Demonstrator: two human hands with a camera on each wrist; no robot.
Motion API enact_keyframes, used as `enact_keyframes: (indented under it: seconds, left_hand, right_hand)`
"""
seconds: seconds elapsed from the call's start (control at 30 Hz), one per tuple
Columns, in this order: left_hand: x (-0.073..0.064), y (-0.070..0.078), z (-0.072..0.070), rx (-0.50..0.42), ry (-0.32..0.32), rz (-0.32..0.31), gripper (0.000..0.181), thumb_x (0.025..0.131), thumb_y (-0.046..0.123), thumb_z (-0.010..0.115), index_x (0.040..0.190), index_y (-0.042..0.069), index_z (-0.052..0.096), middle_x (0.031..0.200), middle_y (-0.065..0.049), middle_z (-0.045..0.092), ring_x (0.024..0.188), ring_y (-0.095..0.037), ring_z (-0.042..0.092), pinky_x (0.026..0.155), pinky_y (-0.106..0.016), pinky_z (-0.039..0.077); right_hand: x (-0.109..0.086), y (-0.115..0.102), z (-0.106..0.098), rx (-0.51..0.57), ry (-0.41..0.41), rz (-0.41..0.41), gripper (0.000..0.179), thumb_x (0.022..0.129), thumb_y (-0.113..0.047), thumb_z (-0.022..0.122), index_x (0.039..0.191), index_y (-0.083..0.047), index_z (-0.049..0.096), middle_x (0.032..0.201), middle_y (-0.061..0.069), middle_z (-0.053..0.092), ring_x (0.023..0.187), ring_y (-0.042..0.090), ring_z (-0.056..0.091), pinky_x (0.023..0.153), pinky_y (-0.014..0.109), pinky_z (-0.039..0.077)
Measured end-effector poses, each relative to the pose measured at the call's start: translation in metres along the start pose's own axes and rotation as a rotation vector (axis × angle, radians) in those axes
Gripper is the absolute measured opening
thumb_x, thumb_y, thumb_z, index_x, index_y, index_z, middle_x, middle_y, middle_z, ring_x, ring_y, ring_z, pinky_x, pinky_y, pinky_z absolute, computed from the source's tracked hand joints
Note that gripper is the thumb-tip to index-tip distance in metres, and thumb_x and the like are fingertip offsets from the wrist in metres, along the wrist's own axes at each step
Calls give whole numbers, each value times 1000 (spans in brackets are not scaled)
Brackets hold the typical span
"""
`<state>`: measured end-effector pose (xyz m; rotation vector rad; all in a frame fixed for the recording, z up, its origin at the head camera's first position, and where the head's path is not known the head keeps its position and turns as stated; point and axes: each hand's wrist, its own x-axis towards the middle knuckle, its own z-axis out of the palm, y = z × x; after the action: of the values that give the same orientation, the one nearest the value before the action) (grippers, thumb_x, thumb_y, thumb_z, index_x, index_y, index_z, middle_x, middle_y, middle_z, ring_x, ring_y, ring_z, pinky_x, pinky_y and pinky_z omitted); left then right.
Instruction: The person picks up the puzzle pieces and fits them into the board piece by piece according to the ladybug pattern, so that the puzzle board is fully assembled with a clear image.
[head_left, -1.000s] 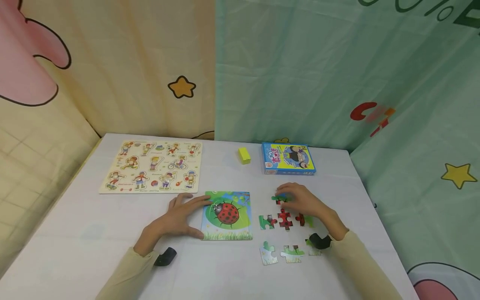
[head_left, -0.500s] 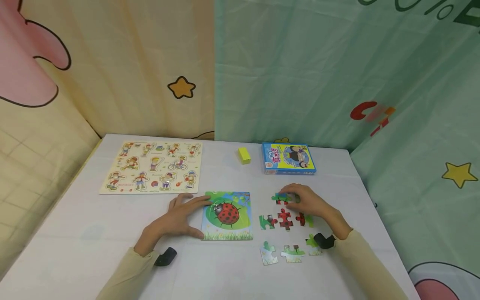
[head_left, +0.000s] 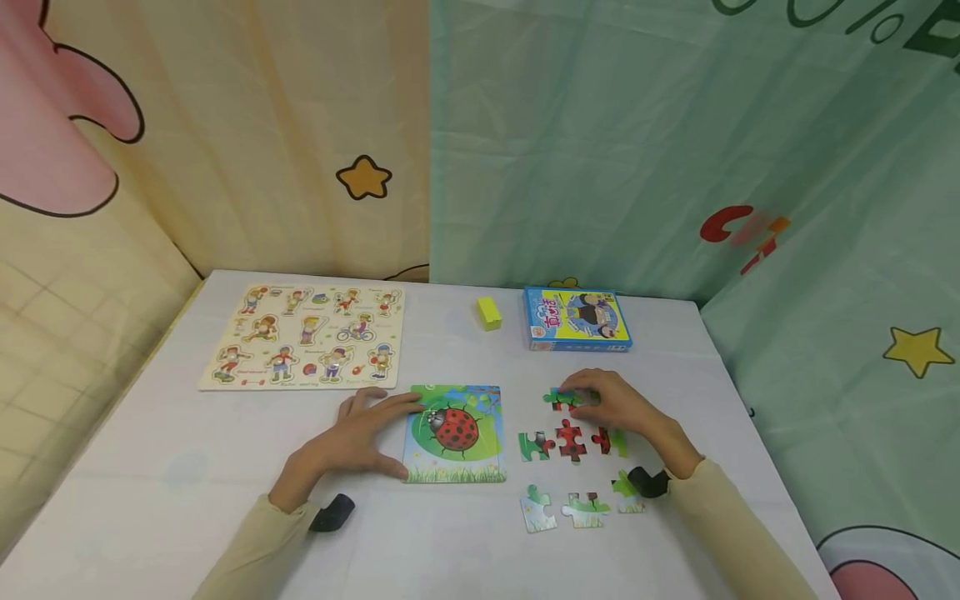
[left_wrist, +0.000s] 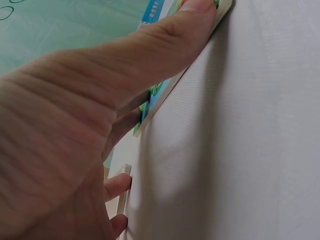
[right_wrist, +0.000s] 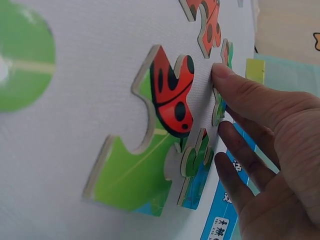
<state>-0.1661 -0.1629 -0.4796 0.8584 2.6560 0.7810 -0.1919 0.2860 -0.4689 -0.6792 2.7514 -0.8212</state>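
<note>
My left hand [head_left: 356, 435] rests at the left edge of a square ladybug picture board [head_left: 457, 460]. Its thumb presses the lower left corner and its fingers are spread toward the upper left. Loose jigsaw pieces lie right of the board. My right hand [head_left: 621, 410] pinches a green-and-red puzzle piece [head_left: 558, 399] in the far row between thumb and fingers; the hand partly covers a neighbouring piece [right_wrist: 197, 170]. Nearer me lie a red centre piece [head_left: 571, 440], a green-and-red piece [right_wrist: 162, 120] and a bottom row with a grass piece [head_left: 586, 510].
A wooden board with cartoon sports figures [head_left: 300, 337] lies at the back left. Behind the pieces are a small yellow block [head_left: 489, 313] and a blue boxed card set [head_left: 577, 320]. Printed curtains [head_left: 570, 150] hang behind the white table [head_left: 420, 550].
Over the first half second my right hand shifted slightly right, uncovering more of the far-row piece and the lower right piece. It stays there since. The left hand has not moved.
</note>
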Motion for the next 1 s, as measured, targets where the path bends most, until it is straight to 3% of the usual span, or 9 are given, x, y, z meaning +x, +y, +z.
enact_keyframes:
  seconds: [0.33,0.53,0.7,1.0]
  left_hand:
    - [6,0,-3,-3,-14,9,85,66,48,90,142,28,56,162,3,36,139,-35,28,108,-63,23]
    - [9,-2,-6,-23,-16,10,71,73,43,87,137,29,59,160,6,39,134,-31,31,103,-55,25]
    - [11,-3,-7,-26,-11,24,63,78,38,84,136,29,59,158,6,42,134,-33,32,100,-55,25]
    - [11,-5,-6,-5,6,37,50,90,31,74,138,25,59,156,3,44,131,-34,33,98,-55,26]
  right_hand:
    - [0,-3,-2,-22,-4,7,30,90,-16,76,119,-11,72,126,9,68,121,32,60,105,55,47]
    - [2,-5,-2,-22,-10,4,26,90,-15,75,116,-11,73,123,6,68,119,29,60,103,52,48]
    - [6,-8,0,-13,-6,-4,24,91,-16,75,115,-13,74,121,4,68,118,27,60,103,51,49]
    - [20,-25,7,-26,13,-94,26,89,-19,76,115,-12,75,119,2,68,115,25,61,102,51,49]
